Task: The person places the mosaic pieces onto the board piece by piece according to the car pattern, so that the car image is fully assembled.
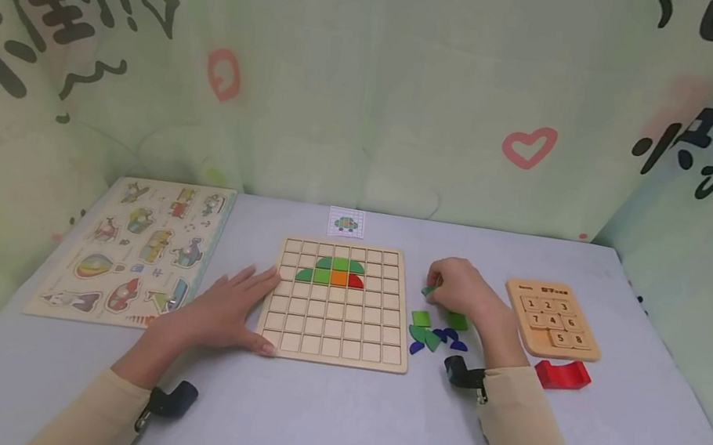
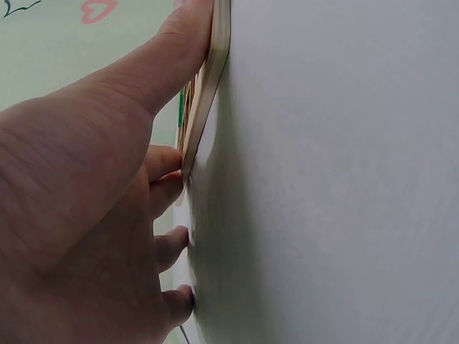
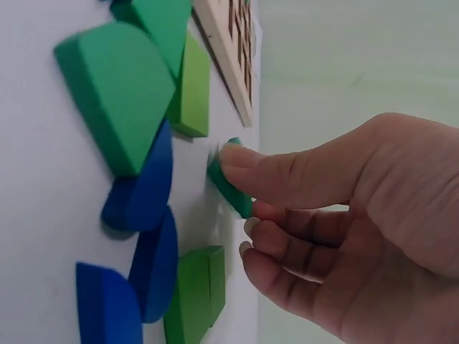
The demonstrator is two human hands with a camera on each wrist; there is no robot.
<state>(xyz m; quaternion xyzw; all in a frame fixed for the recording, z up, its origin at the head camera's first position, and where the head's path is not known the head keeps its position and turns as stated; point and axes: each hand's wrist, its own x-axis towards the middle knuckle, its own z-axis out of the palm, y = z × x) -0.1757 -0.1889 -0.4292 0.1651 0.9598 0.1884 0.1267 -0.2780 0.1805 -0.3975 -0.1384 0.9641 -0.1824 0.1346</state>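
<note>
A wooden grid board (image 1: 336,338) lies mid-table with green, orange and red pieces (image 1: 332,272) filling part of its upper rows. My left hand (image 1: 225,308) lies flat on the table, fingers straight, its thumb (image 2: 176,54) pressed along the board's edge (image 2: 212,79). Right of the board, my right hand (image 1: 460,287) pinches a small green piece (image 3: 231,185) between thumb and fingers, just off the tabletop. Loose green and blue pieces (image 1: 433,335) lie below that hand, and they show close up as green blocks (image 3: 125,93) and blue ones (image 3: 140,197).
A picture peg puzzle (image 1: 137,247) lies at the left. A wooden number slide puzzle (image 1: 552,319) and a red curved block (image 1: 562,374) sit at the right. A small pattern card (image 1: 346,223) lies behind the board. Patterned curtains wall in the table.
</note>
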